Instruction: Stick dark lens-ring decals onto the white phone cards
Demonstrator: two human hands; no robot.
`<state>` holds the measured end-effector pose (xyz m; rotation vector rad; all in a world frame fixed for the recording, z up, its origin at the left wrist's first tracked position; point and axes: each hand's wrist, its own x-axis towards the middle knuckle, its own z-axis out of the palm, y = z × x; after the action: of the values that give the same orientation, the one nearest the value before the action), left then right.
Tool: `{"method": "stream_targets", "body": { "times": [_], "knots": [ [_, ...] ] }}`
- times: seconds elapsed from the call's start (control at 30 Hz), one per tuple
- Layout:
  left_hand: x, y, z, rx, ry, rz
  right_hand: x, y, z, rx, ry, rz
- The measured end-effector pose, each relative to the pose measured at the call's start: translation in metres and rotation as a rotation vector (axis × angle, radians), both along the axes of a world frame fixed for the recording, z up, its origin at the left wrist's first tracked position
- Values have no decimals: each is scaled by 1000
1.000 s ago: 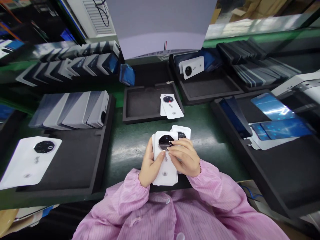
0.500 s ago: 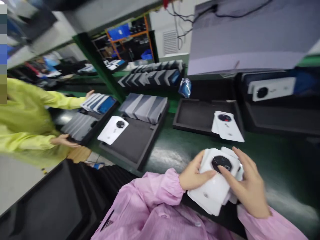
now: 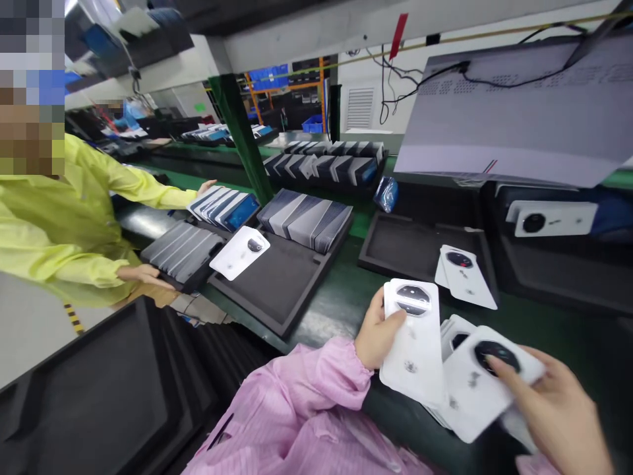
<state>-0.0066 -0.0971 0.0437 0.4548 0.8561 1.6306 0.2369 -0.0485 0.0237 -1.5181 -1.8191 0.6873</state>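
Several white phone-shaped panels (image 3: 413,349), each with a dark camera area near the top, are gripped in my left hand (image 3: 374,333), its thumb lying across the front one. Fanned out to the right, my right hand (image 3: 558,396) pinches another white phone-shaped panel (image 3: 477,392), thumb on its dark round camera area. More panel edges show between the two hands. Beyond them, two overlapping white panels (image 3: 465,274) rest over the edge of a black tray (image 3: 376,244).
A lone white panel (image 3: 240,254) lies on a black tray (image 3: 284,300) beside a row of grey patterned pieces (image 3: 306,218). At left, a co-worker in a yellow smock (image 3: 89,218) handles another loaded tray. Stacked black trays (image 3: 109,389) stand at lower left. A grey sheet (image 3: 504,125) hangs above.
The stack held between both hands has been spread apart. My right hand has moved right with a panel, while my left keeps the others. The camera view has shifted.
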Motion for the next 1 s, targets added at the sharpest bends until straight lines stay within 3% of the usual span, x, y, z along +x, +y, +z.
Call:
{"method": "stream_targets", "body": {
  "times": [0.07,0.2,0.27,0.37,0.47,0.53,0.77,0.87,1.0],
  "knots": [
    [0,-2,2,-1,-5,-47,-16,2,-6,24,-178,-38],
    [2,-6,2,15,29,-73,-29,5,-16,366,-358,70],
    [3,-8,1,1,72,-77,-30,2,-11,472,-321,38],
    [5,-12,-2,-27,123,-139,-39,-5,13,524,-216,55],
    [8,-17,-3,-46,213,-236,-59,-7,39,457,-63,140],
    [10,-21,-3,-43,308,-269,-71,-6,47,404,-33,185],
    [14,-24,-12,15,512,-314,-73,2,29,40,202,226],
    [14,-24,-18,21,574,-298,-70,3,25,5,257,224],
    [13,-25,-17,40,703,-304,-73,0,25,73,248,193]
  ]
}}
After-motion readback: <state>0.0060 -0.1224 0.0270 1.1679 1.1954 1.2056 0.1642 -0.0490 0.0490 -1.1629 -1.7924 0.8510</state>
